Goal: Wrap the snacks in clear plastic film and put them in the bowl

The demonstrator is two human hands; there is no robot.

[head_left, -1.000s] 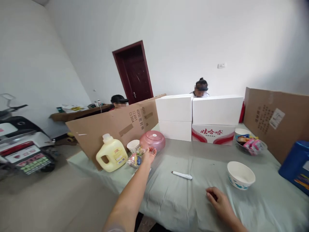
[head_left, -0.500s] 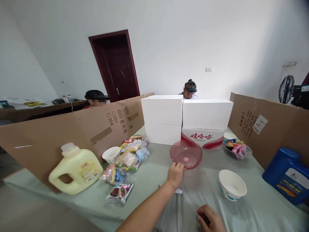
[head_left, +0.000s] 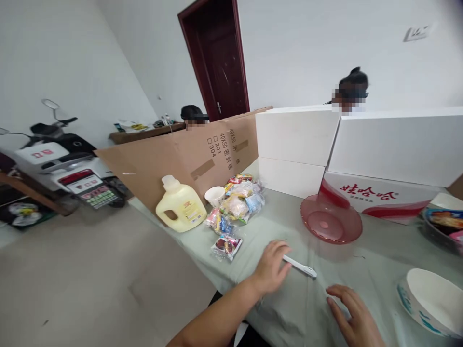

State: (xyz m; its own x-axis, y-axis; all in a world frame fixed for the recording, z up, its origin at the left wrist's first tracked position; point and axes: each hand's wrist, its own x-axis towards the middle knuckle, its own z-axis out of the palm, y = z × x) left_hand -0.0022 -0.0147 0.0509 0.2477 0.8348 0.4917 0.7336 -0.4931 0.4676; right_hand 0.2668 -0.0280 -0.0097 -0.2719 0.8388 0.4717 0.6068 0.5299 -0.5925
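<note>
Left hand (head_left: 271, 266) lay unclenched, fingertips touching white pen (head_left: 300, 266); pen axis ran lower-right toward flat, empty right hand (head_left: 352, 315)

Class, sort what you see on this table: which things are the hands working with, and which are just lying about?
In hand:
left hand, fingers on the white pen
right hand, flat on the tablecloth beside it

Lying about:
pink bowl
snack packets
yellow jug
paper cup
white bowl
white boxes
</note>
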